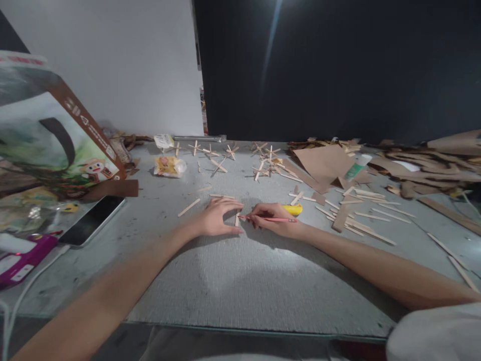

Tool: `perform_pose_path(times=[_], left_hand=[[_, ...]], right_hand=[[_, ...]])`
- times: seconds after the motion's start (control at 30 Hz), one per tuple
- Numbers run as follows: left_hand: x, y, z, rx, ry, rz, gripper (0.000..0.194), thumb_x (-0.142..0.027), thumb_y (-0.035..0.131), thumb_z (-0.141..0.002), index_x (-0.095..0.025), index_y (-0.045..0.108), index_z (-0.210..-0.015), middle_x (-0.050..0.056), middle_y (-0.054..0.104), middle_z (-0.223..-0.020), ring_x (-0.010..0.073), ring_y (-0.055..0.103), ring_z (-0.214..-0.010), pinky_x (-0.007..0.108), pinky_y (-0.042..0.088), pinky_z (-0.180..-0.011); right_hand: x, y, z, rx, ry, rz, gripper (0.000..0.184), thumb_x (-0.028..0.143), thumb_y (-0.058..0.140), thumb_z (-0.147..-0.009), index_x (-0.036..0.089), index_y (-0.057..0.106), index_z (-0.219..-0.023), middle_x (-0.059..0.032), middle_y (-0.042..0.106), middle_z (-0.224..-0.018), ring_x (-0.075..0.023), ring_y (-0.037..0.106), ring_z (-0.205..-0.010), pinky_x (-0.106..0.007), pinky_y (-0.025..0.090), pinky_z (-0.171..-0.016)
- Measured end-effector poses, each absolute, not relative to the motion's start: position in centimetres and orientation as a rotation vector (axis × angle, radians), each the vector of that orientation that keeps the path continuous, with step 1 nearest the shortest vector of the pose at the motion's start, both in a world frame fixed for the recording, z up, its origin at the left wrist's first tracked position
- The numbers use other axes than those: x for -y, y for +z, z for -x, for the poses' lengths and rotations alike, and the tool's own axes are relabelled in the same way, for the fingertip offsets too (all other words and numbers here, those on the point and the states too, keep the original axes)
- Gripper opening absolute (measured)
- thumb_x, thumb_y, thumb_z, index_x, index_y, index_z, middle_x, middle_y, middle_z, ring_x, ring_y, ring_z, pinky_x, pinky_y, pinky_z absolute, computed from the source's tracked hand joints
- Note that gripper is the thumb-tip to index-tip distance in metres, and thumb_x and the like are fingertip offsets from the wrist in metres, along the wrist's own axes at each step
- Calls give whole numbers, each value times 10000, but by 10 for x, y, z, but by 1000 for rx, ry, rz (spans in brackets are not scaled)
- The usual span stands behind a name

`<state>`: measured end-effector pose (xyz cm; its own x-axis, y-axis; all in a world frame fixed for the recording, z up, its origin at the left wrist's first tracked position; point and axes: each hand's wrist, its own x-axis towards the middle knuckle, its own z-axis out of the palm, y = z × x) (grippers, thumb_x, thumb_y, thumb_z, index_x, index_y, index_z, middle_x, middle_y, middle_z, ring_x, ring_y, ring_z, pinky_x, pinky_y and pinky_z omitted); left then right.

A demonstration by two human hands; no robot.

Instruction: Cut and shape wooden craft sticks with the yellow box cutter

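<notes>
Leftmost, near the left edge of the tabletop (210,301), sit a purple device (35,258) with a white cable and, beside it, a dark-screened phone (92,220). Further right, one loose stick (189,207) lies just beyond the left forearm. The left hand (215,219) comes next, its thumb and fingers curved in a wide C that holds a short wooden stick (237,218) at its two ends, flat against the tabletop. That stick lies between the two hands, nearer the left, pointing toward the far edge. Behind it, crossed-stick pieces (220,166) are spread near that edge. The right hand (276,211) closes narrowly on a reddish pencil (280,219), whose point is at the short stick's right side (whether it touches is too small to tell). Just behind the right hand lies a yellow object (293,209), partly hidden. Toward the right edge, more sticks (370,233) are scattered, with brown cardboard (323,163) beyond them.
</notes>
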<state>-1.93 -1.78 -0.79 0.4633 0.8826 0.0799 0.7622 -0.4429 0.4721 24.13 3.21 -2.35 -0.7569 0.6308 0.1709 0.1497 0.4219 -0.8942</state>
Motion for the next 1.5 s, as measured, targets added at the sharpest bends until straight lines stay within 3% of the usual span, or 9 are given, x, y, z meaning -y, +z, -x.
perform_pose_path(times=[0.17,0.33,0.4,0.53,0.83,1.23,1.37,1.5], left_hand=[[17,-8,26,-1408,507,-2356,811,-584,880,-783,-309,620,-1500,109,617,-1572,360,506,-1512,523,331,-1278],[7,-13,35,-1617,798,-2384,387,-370,762,-946,-226,719,-1302,120,736,-1317,304,642,-1292,470,460,-1137],[0,-13,44,-1787,844,-2365,304,-267,746,-949,-204,731,-1245,126,739,-1265,304,644,-1250,464,483,-1081],[-14,-12,64,-1861,746,-2341,41,-222,737,-950,-200,771,-953,87,768,-1028,284,671,-1099,451,504,-1016],[-22,-16,68,-1788,767,-2368,183,-200,631,-1010,-196,746,-867,73,727,-927,251,653,-1013,400,521,-959],[-20,-21,68,-1755,854,-2363,204,-233,542,-1046,-198,721,-955,86,738,-1011,254,645,-1065,403,524,-971],[-13,-18,60,-1651,961,-2358,153,-293,646,-1004,-212,747,-1086,84,761,-1064,259,665,-1110,432,535,-1020],[1,-11,48,-1403,824,-2358,353,-450,785,-919,-253,768,-1212,106,755,-1282,290,662,-1283,474,489,-1148]], right_hand=[[-33,-24,-242,2206,1281,667,261,436,675,-964,187,732,-908,-30,728,-752,-143,632,-638,-264,475,-579],[-35,-29,-243,2211,1266,655,263,434,668,-977,189,730,-906,-33,727,-757,-143,626,-651,-265,470,-591],[-36,-32,-243,2204,1269,647,285,452,659,-988,189,727,-903,-36,729,-766,-140,620,-650,-263,465,-588],[-36,-34,-242,2183,1287,646,311,480,661,-987,186,727,-911,-39,727,-758,-139,618,-644,-260,464,-578],[-35,-32,-242,2178,1299,638,335,501,653,-994,185,743,-934,-42,726,-767,-141,620,-648,-260,465,-575],[-36,-32,-242,2184,1284,663,302,477,659,-991,193,740,-927,-35,729,-765,-145,641,-656,-257,479,-586],[-36,-33,-243,2200,1277,653,313,481,641,-1002,195,744,-926,-42,735,-785,-145,633,-665,-257,465,-578],[-34,-29,-243,2206,1257,666,296,476,656,-988,197,741,-931,-37,732,-757,-151,642,-660,-268,483,-600]])
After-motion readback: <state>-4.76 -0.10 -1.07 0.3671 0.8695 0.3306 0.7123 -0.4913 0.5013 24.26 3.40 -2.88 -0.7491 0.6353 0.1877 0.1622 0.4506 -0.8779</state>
